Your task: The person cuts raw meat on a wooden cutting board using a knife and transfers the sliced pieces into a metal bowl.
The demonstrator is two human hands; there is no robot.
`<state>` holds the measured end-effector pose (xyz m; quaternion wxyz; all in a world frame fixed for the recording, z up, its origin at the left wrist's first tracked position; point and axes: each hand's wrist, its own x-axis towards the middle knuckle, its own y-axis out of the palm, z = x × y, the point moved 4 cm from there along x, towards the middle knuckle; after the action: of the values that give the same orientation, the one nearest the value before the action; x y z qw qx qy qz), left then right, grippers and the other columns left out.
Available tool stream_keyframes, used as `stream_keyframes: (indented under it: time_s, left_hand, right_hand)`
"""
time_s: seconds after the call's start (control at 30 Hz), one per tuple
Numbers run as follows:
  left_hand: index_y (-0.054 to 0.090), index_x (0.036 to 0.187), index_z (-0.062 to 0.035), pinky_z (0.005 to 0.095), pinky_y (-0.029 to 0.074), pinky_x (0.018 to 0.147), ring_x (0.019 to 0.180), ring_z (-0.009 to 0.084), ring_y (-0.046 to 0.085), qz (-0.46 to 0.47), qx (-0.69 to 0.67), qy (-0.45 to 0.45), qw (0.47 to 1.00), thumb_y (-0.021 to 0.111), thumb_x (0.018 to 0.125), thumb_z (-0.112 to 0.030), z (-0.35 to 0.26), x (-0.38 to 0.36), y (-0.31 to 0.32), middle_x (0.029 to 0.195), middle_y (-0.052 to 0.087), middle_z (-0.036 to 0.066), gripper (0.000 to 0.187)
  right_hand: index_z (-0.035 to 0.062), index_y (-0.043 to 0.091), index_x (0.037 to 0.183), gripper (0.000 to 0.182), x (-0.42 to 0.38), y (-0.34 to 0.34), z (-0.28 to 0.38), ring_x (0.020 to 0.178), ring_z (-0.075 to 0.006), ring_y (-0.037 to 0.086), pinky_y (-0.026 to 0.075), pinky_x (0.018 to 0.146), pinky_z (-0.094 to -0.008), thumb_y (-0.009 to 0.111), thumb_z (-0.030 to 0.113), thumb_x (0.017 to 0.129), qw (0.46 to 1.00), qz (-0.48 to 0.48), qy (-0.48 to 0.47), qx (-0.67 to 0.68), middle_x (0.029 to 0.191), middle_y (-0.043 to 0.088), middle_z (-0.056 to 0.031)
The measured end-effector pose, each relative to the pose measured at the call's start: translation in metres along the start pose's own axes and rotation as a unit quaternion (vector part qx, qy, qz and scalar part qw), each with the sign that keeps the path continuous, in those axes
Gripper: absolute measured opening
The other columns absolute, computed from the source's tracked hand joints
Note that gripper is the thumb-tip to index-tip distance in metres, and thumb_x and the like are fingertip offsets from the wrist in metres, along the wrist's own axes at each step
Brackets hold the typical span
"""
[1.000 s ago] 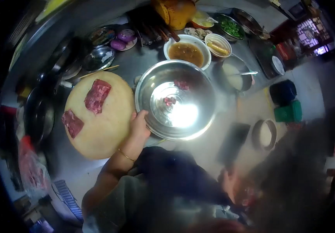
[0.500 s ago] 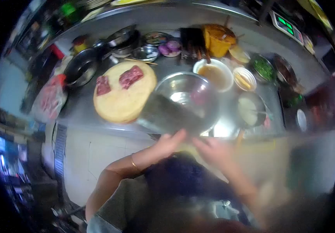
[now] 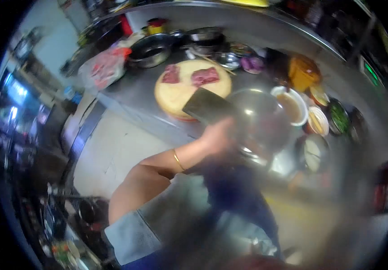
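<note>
Dark metal cleaver point(image 3: 208, 106) slants from the left hand point(image 3: 219, 135) toward upper-centre frame, above-left (finger closure blurred, indeterminable); right hand not visible.

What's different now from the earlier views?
The left hand let go of the steel bowl and now appears to grip the cleaver, which moved left, from right of the bowl to the cutting board. Both raw meat pieces stayed on the board.

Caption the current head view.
Left hand holding a cleaver beside a steel bowl; two meat pieces on a round board.
</note>
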<state>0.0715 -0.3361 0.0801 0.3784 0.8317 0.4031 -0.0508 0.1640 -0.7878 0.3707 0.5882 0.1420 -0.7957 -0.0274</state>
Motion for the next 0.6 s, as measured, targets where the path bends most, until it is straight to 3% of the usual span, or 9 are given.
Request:
stream_keyframes:
  time_s: [0.07,0.2,0.27,0.33,0.37,0.4,0.47,0.57,0.6]
  left_hand:
    - [0.053,0.126,-0.0081,0.0450,0.051,0.081,0.095,0.0291,0.063,0.048,0.016,-0.033,0.998,0.063,0.093,-0.036,0.011,0.022,-0.005,0.118,0.061,0.013,0.044]
    - [0.052,0.127,-0.0029,0.0452,0.050,0.088,0.103,0.0301,0.062,0.236,0.005,-0.127,0.963,0.061,0.094,-0.033,-0.009,0.030,0.041,0.122,0.061,0.015,0.045]
    - [0.056,0.124,-0.0061,0.0407,0.051,0.084,0.103,0.0245,0.062,0.274,0.033,-0.065,0.959,0.056,0.097,-0.036,-0.034,0.029,0.054,0.116,0.065,0.009,0.040]
    - [0.059,0.122,-0.0088,0.0288,0.048,0.072,0.096,0.0168,0.063,0.246,0.038,-0.071,0.966,0.054,0.098,-0.037,-0.011,0.029,0.084,0.113,0.067,0.004,0.037]
    - [0.058,0.122,-0.0087,0.0281,0.048,0.070,0.095,0.0172,0.064,0.259,0.036,-0.090,0.961,0.053,0.098,-0.036,-0.003,0.039,0.076,0.113,0.067,0.004,0.037]
    - [0.059,0.120,-0.0100,0.0302,0.048,0.069,0.096,0.0191,0.063,0.251,0.028,-0.117,0.961,0.055,0.098,-0.035,-0.003,0.041,0.067,0.111,0.067,0.004,0.034]
    - [0.060,0.117,-0.0117,0.0327,0.049,0.069,0.096,0.0217,0.064,0.178,-0.001,-0.132,0.975,0.058,0.095,-0.034,0.031,0.040,0.065,0.110,0.067,0.004,0.031]
    - [0.060,0.114,-0.0122,0.0367,0.050,0.069,0.093,0.0236,0.064,0.169,-0.012,-0.184,0.968,0.061,0.093,-0.034,0.055,0.034,0.057,0.107,0.067,0.005,0.030]
    - [0.060,0.115,-0.0120,0.0378,0.051,0.069,0.092,0.0237,0.064,0.155,-0.021,-0.186,0.970,0.061,0.093,-0.034,0.058,0.037,0.049,0.106,0.067,0.005,0.031]
  right_hand:
    - [0.0235,0.059,0.123,0.047,0.027,-0.018,0.044,0.086,-0.0263,0.060,0.045,0.069,-0.0375,0.068,0.045,0.083,0.997,-0.021,-0.066,-0.030,0.118,0.062,-0.0061]
    - [0.0260,0.057,0.126,0.048,0.063,-0.022,0.163,0.087,-0.0258,0.060,0.044,0.067,-0.0370,0.064,0.051,0.086,0.967,-0.019,-0.244,-0.073,0.124,0.061,-0.0053]
    - [0.0272,0.056,0.127,0.049,0.059,-0.013,0.213,0.088,-0.0255,0.060,0.043,0.067,-0.0368,0.062,0.055,0.087,0.936,-0.007,-0.342,-0.088,0.126,0.061,-0.0049]
    - [0.0285,0.056,0.128,0.049,0.043,-0.012,0.195,0.089,-0.0252,0.059,0.043,0.066,-0.0366,0.060,0.058,0.089,0.904,0.013,-0.410,-0.121,0.129,0.060,-0.0044]
    - [0.0349,0.048,0.136,0.053,0.036,0.006,0.179,0.098,-0.0243,0.058,0.044,0.068,-0.0355,0.052,0.063,0.092,0.882,-0.010,-0.428,-0.195,0.145,0.049,-0.0032]
    - [0.0345,0.047,0.138,0.056,0.037,0.036,0.149,0.107,-0.0285,0.057,0.046,0.071,-0.0362,0.053,0.064,0.091,0.883,0.010,-0.435,-0.174,0.152,0.040,-0.0073]
    - [0.0287,0.043,0.143,0.061,0.034,0.028,0.108,0.113,-0.0334,0.057,0.048,0.074,-0.0374,0.053,0.061,0.092,0.881,-0.070,-0.443,-0.152,0.154,0.035,-0.0126]
    - [0.0059,0.018,0.152,0.087,0.056,0.012,0.092,0.118,-0.0334,0.055,0.049,0.073,-0.0371,0.036,0.068,0.094,0.900,-0.265,-0.335,0.086,0.154,0.028,-0.0227]
    - [0.0038,0.016,0.152,0.090,0.071,0.021,0.077,0.117,-0.0324,0.055,0.049,0.073,-0.0366,0.032,0.070,0.093,0.923,-0.208,-0.267,0.183,0.152,0.029,-0.0229]
